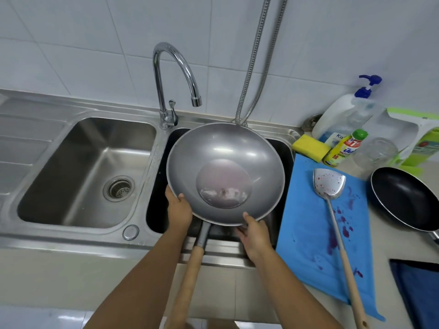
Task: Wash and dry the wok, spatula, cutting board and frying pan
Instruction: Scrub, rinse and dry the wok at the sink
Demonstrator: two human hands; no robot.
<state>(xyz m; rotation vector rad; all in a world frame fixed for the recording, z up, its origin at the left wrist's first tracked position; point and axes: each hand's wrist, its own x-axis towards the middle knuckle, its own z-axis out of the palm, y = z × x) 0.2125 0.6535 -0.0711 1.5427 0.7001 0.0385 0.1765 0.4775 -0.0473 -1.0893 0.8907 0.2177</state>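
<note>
Left hand (179,214) and right hand (255,236) each grip the near rim of the wok (225,172), thumbs hooked over the edge and fingers tucked underneath, holding it above the sink basin (288,148). Pinkish residue lies in its base and no water runs from the tap (177,74) beyond the hands, so washing looks barely begun. The spatula (329,184), cutting board (308,245) and frying pan (406,198) wait on the counter right of the right hand. The next move likely calls for water, then the sponge (310,147).
</note>
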